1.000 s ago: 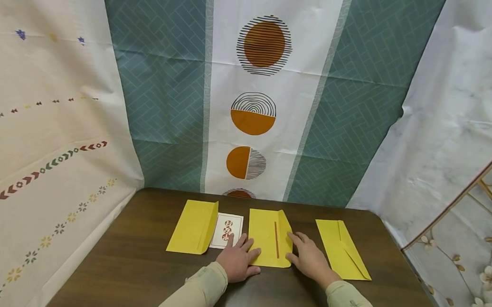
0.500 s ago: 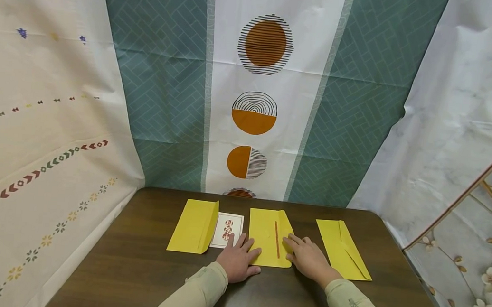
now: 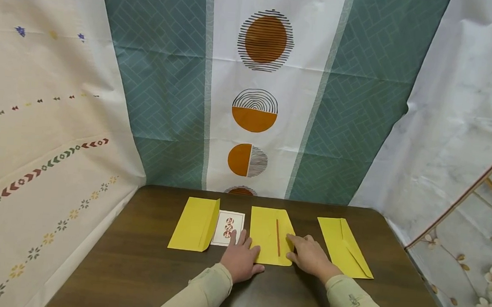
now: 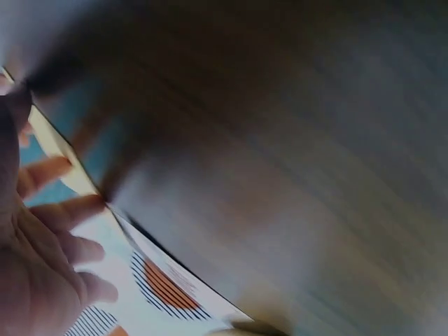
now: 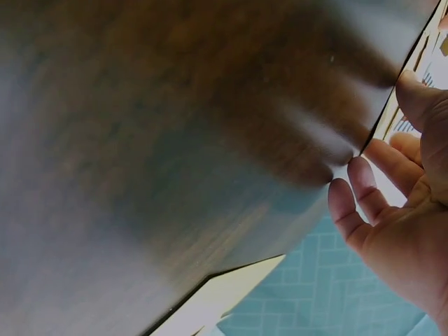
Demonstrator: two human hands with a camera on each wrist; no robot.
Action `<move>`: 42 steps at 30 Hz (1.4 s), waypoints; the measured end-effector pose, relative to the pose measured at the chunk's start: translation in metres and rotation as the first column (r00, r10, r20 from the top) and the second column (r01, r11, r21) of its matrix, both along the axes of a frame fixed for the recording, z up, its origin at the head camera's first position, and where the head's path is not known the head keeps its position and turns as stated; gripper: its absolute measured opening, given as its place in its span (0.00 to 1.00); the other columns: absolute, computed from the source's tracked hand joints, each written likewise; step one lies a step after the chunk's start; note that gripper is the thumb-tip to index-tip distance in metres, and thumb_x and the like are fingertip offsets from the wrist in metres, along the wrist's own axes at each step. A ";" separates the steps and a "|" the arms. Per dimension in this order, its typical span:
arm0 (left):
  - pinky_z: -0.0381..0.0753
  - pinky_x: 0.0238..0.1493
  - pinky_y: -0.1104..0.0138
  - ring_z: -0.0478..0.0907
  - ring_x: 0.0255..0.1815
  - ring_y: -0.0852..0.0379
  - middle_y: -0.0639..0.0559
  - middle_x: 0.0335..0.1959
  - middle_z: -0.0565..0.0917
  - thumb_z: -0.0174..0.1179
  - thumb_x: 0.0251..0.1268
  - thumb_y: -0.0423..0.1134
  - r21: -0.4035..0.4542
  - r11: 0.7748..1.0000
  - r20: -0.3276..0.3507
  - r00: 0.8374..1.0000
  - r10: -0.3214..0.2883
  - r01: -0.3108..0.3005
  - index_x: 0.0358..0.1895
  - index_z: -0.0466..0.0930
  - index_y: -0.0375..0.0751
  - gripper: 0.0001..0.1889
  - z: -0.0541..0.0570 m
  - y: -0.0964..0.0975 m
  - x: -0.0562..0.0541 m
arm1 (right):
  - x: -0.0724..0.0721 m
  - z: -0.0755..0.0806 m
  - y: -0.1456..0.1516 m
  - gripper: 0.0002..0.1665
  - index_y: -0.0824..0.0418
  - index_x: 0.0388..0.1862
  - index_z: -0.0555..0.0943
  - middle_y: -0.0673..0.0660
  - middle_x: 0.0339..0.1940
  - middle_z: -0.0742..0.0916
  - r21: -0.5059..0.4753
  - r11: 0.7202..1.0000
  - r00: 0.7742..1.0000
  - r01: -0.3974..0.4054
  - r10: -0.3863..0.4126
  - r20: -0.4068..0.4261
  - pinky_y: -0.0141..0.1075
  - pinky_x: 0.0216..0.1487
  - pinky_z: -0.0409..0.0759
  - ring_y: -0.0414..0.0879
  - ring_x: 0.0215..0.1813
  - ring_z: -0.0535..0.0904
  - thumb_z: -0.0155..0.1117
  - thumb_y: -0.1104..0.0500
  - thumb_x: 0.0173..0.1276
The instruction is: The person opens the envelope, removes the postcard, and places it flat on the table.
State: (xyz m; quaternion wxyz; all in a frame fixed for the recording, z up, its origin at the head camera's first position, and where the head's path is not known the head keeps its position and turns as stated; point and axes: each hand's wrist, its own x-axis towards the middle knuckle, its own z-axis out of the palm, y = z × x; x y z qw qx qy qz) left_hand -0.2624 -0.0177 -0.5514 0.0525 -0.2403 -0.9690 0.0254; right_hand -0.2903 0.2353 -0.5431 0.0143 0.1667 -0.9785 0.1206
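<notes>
In the head view a yellow envelope (image 3: 264, 226) lies at the table's middle, its flap spread to the right and a red strip (image 3: 278, 236) running along it. My left hand (image 3: 240, 259) rests with spread fingers at the envelope's lower left corner, its fingertips overlapping a white card (image 3: 219, 232) printed in red. On the other side, my right hand (image 3: 310, 259) touches the flap's right edge with its fingertips. The wrist views show the fingers of the left hand (image 4: 42, 259) and right hand (image 5: 399, 203) low over the table, extended or slightly bent.
Left of the card lies another yellow envelope (image 3: 194, 223), its flap side beside the card. A third yellow envelope (image 3: 342, 246) lies slanted to the right of my right hand. The dark wooden table (image 3: 135, 269) ends at a patterned cloth backdrop (image 3: 168, 96).
The right fingertips slid a little inward over the flap, then back toward its edge. The flap looks flatter now. My left hand stays almost in place.
</notes>
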 end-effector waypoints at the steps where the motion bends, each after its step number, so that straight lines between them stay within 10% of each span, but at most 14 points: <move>1: 0.63 0.82 0.39 0.69 0.82 0.39 0.43 0.69 0.83 0.58 0.72 0.71 -0.006 1.000 -0.022 1.000 0.019 -0.019 0.66 0.83 0.50 0.34 0.002 0.005 0.002 | -0.001 0.000 0.001 0.38 0.60 0.75 0.78 0.59 0.65 0.89 0.001 1.000 1.000 0.004 -0.004 0.000 0.49 0.51 0.81 0.52 0.49 0.78 0.77 0.49 0.70; 10: 0.63 0.80 0.38 0.73 0.78 0.34 0.39 0.63 0.87 0.59 0.62 0.80 0.065 0.960 -0.156 0.948 0.278 -0.271 0.63 0.84 0.37 0.47 -0.002 0.044 0.001 | -0.004 0.003 0.002 0.40 0.60 0.75 0.78 0.60 0.60 0.91 0.009 1.000 1.000 0.001 -0.001 -0.014 0.55 0.53 0.83 0.58 0.52 0.81 0.78 0.47 0.69; 17: 0.55 0.83 0.34 0.67 0.82 0.30 0.35 0.68 0.84 0.60 0.57 0.82 0.087 0.923 -0.102 0.918 0.383 -0.376 0.69 0.80 0.34 0.54 0.000 0.064 -0.002 | -0.003 0.001 0.004 0.42 0.57 0.79 0.75 0.61 0.59 0.91 0.013 1.000 1.000 0.021 -0.021 -0.019 0.64 0.66 0.78 0.66 0.64 0.79 0.76 0.44 0.71; 42: 0.52 0.79 0.27 0.68 0.79 0.24 0.31 0.69 0.82 0.57 0.61 0.81 0.060 0.874 0.035 0.876 0.481 -0.482 0.70 0.77 0.29 0.56 0.002 0.084 -0.008 | -0.001 -0.004 0.004 0.41 0.57 0.78 0.75 0.61 0.65 0.89 -0.029 0.999 0.999 0.038 -0.037 0.019 0.68 0.71 0.74 0.69 0.71 0.77 0.75 0.44 0.71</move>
